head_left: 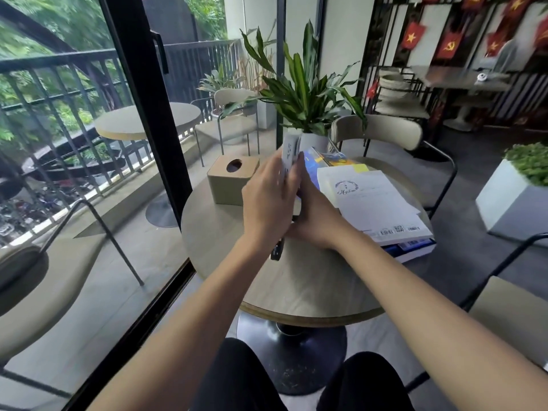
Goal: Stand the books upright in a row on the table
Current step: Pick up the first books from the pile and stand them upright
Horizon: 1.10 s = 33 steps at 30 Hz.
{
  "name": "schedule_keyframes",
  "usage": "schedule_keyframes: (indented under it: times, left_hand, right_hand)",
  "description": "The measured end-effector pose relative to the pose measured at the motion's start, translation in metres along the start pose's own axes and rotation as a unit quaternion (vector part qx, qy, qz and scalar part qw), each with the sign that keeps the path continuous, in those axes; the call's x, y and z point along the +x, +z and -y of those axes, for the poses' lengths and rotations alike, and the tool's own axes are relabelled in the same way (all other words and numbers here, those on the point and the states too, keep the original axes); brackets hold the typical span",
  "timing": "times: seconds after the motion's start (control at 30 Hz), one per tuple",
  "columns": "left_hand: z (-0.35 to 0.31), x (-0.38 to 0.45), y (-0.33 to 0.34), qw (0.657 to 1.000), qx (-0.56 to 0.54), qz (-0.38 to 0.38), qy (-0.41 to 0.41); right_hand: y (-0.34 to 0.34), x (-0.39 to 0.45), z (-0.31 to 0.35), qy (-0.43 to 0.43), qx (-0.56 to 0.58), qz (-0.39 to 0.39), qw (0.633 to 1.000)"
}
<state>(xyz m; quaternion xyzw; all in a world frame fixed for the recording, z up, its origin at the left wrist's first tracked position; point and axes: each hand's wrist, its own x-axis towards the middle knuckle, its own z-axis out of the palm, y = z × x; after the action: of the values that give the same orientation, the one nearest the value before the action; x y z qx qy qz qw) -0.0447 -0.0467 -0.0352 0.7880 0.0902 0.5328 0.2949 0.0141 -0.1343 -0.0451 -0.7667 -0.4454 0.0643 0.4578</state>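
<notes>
A white book (290, 149) stands upright near the middle of the round table (311, 289), pressed between my two hands. My left hand (268, 203) lies flat against its left face and my right hand (317, 218) holds its right side. Right of them lies a stack of flat books: a white-covered book (370, 200) on top, a blue book (415, 247) under it. Another blue book (310, 170) leans just behind my right hand. A yellow-and-blue book (338, 160) lies at the back.
A tan tissue box (229, 180) sits on the table's left side. A potted plant (308, 99) stands at the far edge. A dark small object (277, 250) lies under my wrists. Chairs ring the table; a glass door frame (154, 120) runs along the left.
</notes>
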Motion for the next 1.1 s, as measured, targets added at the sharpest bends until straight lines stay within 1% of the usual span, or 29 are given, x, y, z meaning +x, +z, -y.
schedule_keyframes:
  times: [0.07,0.13,0.23,0.3,0.37,0.4,0.43,0.47,0.5,0.6,0.63,0.7,0.77,0.87,0.93,0.97,1.1]
  left_hand:
    - [0.010,-0.007,0.005,0.999,-0.032,0.025,0.000]
    - [0.015,-0.013,0.008,0.998,-0.054,0.044,-0.011]
    - [0.018,-0.020,0.008,0.991,-0.087,0.080,-0.055]
    - [0.023,-0.020,0.008,0.985,-0.061,0.131,-0.100]
    - [0.028,-0.018,0.009,0.975,-0.002,0.180,-0.132]
    - [0.029,-0.018,0.009,0.971,0.018,0.195,-0.138]
    - [0.028,-0.017,0.010,0.968,0.030,0.203,-0.143]
    - [0.027,-0.016,0.011,0.967,0.036,0.207,-0.147]
    - [0.026,-0.016,0.012,0.966,0.039,0.208,-0.150]
    - [0.025,-0.013,0.013,0.966,0.043,0.200,-0.160]
    - [0.026,-0.013,0.014,0.966,0.043,0.196,-0.164]
    - [0.027,-0.014,0.015,0.968,0.040,0.184,-0.168]
    - [0.027,-0.015,0.017,0.973,0.036,0.164,-0.160]
    - [0.027,-0.016,0.020,0.976,0.036,0.143,-0.161]
    - [0.025,-0.018,0.022,0.974,0.037,0.145,-0.170]
    - [0.025,-0.018,0.023,0.973,0.036,0.147,-0.171]
    - [0.024,-0.017,0.027,0.970,0.025,0.154,-0.184]
  right_hand:
    - [0.002,0.000,-0.007,0.002,-0.011,0.010,1.000]
    - [0.003,0.002,-0.015,0.004,-0.051,0.001,0.999]
    - [0.007,0.005,-0.022,0.007,-0.099,0.001,0.995]
    - [0.009,0.009,-0.031,0.011,-0.104,0.008,0.994]
    - [0.010,0.005,-0.025,-0.018,-0.121,0.045,0.991]
    - [0.011,0.007,-0.026,-0.021,-0.136,0.054,0.989]
    - [0.013,0.008,-0.028,-0.005,-0.149,0.063,0.987]
    - [0.015,0.009,-0.028,0.032,-0.163,0.065,0.984]
    - [0.016,0.008,-0.026,0.042,-0.184,0.046,0.981]
    - [0.021,0.010,-0.022,0.050,-0.201,0.023,0.978]
    - [0.022,0.010,-0.024,0.050,-0.227,0.024,0.972]
    - [0.020,0.007,-0.023,0.029,-0.275,0.015,0.961]
    - [0.013,-0.001,-0.022,0.010,-0.349,0.008,0.937]
    - [-0.003,-0.008,-0.020,-0.009,-0.415,0.001,0.910]
    - [-0.016,-0.010,-0.022,0.018,-0.465,-0.024,0.885]
    - [-0.022,-0.010,-0.025,0.050,-0.480,-0.039,0.875]
    - [-0.047,-0.014,-0.043,0.216,-0.479,-0.079,0.847]
